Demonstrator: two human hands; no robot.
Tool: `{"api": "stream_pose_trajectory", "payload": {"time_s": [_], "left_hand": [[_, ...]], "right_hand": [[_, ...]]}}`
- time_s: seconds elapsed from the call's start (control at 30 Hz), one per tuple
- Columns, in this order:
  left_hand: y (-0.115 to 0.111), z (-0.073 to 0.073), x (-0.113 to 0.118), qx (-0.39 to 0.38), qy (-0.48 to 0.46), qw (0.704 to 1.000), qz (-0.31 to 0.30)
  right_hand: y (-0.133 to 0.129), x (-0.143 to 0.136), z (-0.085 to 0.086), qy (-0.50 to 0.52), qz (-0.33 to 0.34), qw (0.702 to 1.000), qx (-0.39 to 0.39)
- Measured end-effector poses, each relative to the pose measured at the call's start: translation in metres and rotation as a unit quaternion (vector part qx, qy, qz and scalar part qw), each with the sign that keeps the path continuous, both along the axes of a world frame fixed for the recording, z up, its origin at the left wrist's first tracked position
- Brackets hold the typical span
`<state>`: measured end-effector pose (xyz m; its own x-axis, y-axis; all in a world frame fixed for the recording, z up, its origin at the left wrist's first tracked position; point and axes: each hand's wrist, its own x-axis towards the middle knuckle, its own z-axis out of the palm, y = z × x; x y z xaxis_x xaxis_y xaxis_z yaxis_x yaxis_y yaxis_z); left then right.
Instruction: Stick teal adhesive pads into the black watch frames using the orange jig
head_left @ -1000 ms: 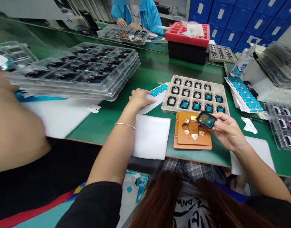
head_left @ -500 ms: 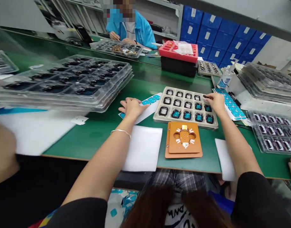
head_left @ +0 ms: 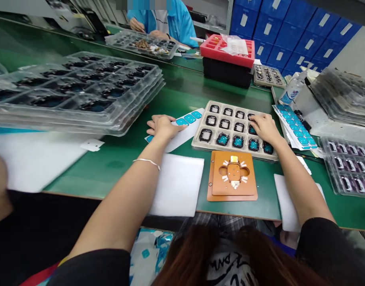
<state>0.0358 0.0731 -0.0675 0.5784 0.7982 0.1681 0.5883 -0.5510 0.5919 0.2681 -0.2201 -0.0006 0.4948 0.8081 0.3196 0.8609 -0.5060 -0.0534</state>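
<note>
My left hand (head_left: pixel 163 126) lies on a white strip sheet (head_left: pixel 182 137) with blue rounded-square stickers, its fingers stretched out. Over the right side of a beige tray (head_left: pixel 200 145), my right hand (head_left: pixel 264 126) has its fingertips closed at a black watch-case frame (head_left: pixel 250 116) in the far row; the hand hides the cells at the far right. Several frames in the tray's near row show blue stickers, while those farther left look pale inside. Just in front of the tray sits an orange fixture block (head_left: pixel 233 174) with a watch-shaped recess and white pads.
Stacked clear trays of black cases (head_left: pixel 111 107) stand at left. White foam sheets (head_left: pixel 178 182) lie near the table edge. More blue sticker sheets (head_left: pixel 296 127), a bottle (head_left: pixel 291 91) and a clear tray (head_left: pixel 349 167) are at right. Across the table, a blue-sleeved person (head_left: pixel 181 24) works.
My right hand has shifted left and down, from the far-right corner cell onto the neighbouring frame. My left hand stays on the sticker sheet. The view has tilted slightly.
</note>
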Motion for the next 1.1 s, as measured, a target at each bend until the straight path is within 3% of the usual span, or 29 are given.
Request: {"api": "stream_pose_trajectory", "payload": {"time_s": [0.07, 0.2, 0.33, 0.53, 0.8, 0.93, 1.1], "left_hand": [[-0.008, 0.007, 0.001, -0.033, 0.025, 0.996, 0.074], [-0.024, 0.023, 0.001, -0.072, 0.042, 0.99, 0.117], [-0.03, 0.031, 0.0, -0.094, 0.061, 0.986, 0.127], [-0.028, 0.031, -0.001, -0.106, 0.057, 0.985, 0.126], [-0.036, 0.037, 0.0, -0.085, 0.042, 0.99, 0.107], [-0.049, 0.045, -0.004, -0.051, 0.038, 0.995, 0.071], [-0.067, 0.059, -0.012, -0.002, 0.015, 1.0, 0.006]], "right_hand": [[0.0, -0.002, 0.0, 0.002, 0.007, 1.0, -0.002], [-0.001, 0.003, 0.0, 0.012, 0.02, 1.0, 0.017], [-0.001, 0.01, -0.002, 0.028, 0.032, 0.997, 0.058], [-0.003, 0.007, -0.003, 0.032, 0.031, 0.992, 0.114], [-0.007, -0.02, 0.012, 0.059, 0.021, 0.976, 0.206], [-0.021, -0.063, 0.014, 0.228, 0.084, 0.92, 0.307], [-0.059, -0.116, 0.018, 0.445, 0.113, 0.823, 0.335]]}}
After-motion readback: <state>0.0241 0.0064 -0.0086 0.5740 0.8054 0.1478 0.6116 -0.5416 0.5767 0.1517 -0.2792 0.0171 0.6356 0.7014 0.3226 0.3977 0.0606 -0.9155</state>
